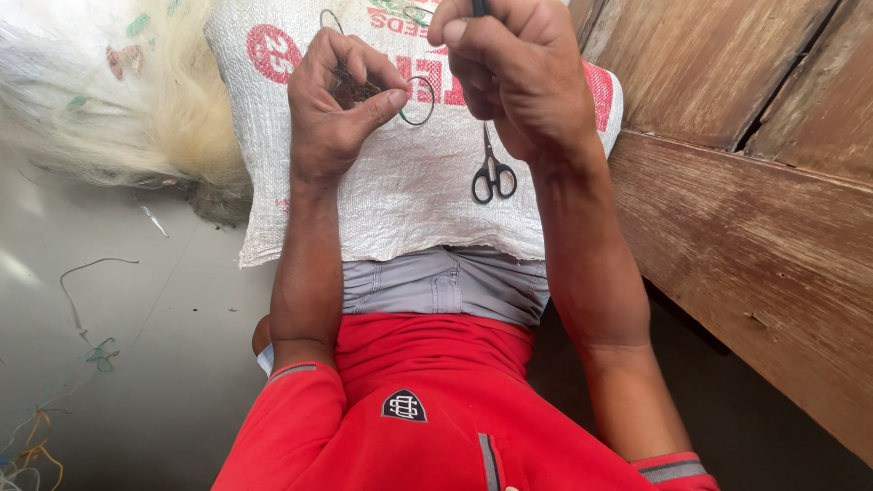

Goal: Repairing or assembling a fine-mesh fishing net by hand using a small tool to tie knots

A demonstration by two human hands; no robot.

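My left hand (pixel 336 100) pinches a small dark tangle of fine wire or netting between thumb and fingers, and a thin metal ring (pixel 420 102) hangs from it. To its right, my right hand (pixel 514 73) is closed round a thin dark tool (pixel 479 7) whose tip runs out of the top of the view. Both hands are held over a white woven sack (pixel 400 200) spread across my lap. A small pair of black scissors (pixel 493 173) lies on the sack, just below my right hand.
A pale heap of fine netting (pixel 118 91) lies at the upper left on the grey floor (pixel 155 345). Loose string scraps (pixel 82 300) and coloured strands (pixel 27 445) lie on that floor. Worn wooden planks (pixel 746 227) run along the right.
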